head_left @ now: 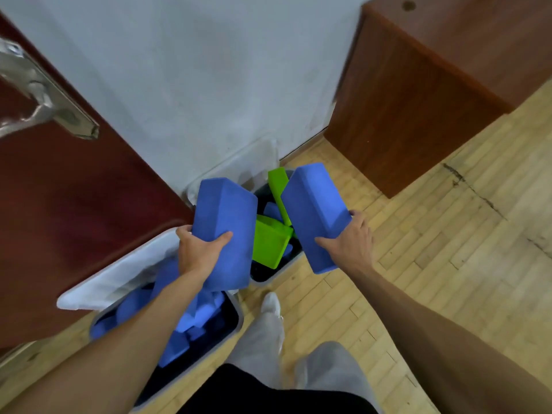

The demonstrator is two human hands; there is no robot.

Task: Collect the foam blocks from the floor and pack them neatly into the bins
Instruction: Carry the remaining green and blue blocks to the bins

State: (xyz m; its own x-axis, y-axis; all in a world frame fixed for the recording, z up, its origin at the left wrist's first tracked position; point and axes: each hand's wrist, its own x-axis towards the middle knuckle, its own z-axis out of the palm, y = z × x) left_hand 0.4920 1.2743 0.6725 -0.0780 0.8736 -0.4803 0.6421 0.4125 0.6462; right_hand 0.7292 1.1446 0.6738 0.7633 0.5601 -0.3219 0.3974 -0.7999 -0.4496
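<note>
My left hand [200, 252] grips a blue foam block [225, 216] by its lower end, holding it above the near bin [236, 309], which holds several blue blocks. My right hand [349, 240] grips a second blue foam block [313, 210], tilted, over the right edge of the far bin [286, 264]. Inside that far bin stand two green blocks [270, 243], one upright at the back, with blue blocks beneath them.
Both bins sit on the wooden floor [418, 264] against a white wall [194, 85]. A dark red door [59, 204] with a metal handle [35, 94] is on the left. A brown wooden cabinet [403, 115] stands on the right. My foot [270, 306] is beside the near bin.
</note>
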